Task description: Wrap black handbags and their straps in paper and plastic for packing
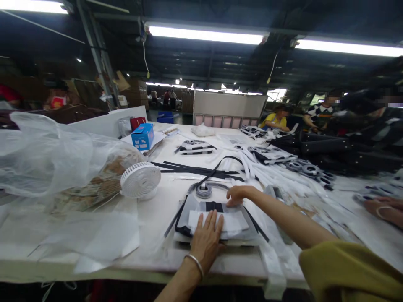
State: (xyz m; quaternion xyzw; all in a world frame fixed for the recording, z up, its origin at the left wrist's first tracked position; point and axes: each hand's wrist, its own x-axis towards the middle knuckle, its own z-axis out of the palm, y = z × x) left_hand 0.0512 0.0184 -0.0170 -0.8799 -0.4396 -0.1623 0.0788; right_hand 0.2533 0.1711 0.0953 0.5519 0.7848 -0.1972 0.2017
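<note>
My left hand [207, 237], a thin bangle on its wrist, lies flat with fingers spread on a stack of white and black fabric pieces [220, 220] at the near edge of the white worktable [151, 235]. My right hand [236, 195], on a yellow-sleeved arm, reaches over the far side of the same stack with fingers curled down onto the top piece. A grey roll of tape [204, 191] sits just beyond the stack, with black straps [201, 170] trailing from it.
A small white fan [140, 180] and a clear plastic bag of material [56, 163] lie left. A blue box [143, 136] stands farther back. White strips and black-white pieces cover the right side. Another person's hand [385, 209] rests at right; several people sit beyond.
</note>
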